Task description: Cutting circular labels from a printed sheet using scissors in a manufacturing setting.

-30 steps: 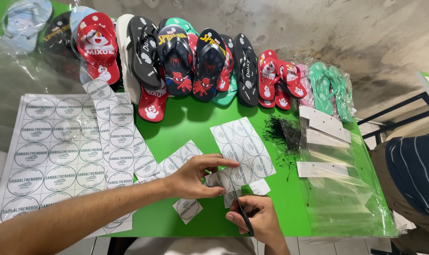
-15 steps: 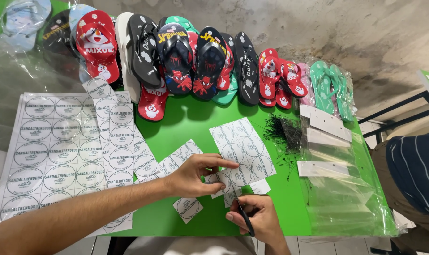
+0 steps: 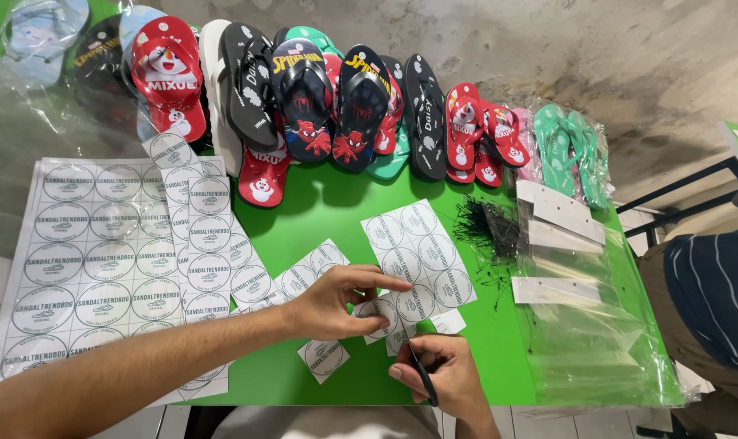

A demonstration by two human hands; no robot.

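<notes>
Here, left hand (image 3: 332,302): we pinch a small strip of round paper labels (image 3: 379,313) between thumb and fingers, at the near middle of the green desk (image 3: 336,215).
Right hand (image 3: 442,375): our grip is closed around black scissors (image 3: 423,380), blades touching the strip's near edge.
Label piece (image 3: 418,252): we see it lying just beyond both hands.
Large label sheets (image 3: 101,260): we find them on the left.
Far edge: we count a row of flip-flops (image 3: 328,102).
Right side: a heap of black plastic ties (image 3: 491,228), then clear bags with white header cards (image 3: 560,260).
</notes>
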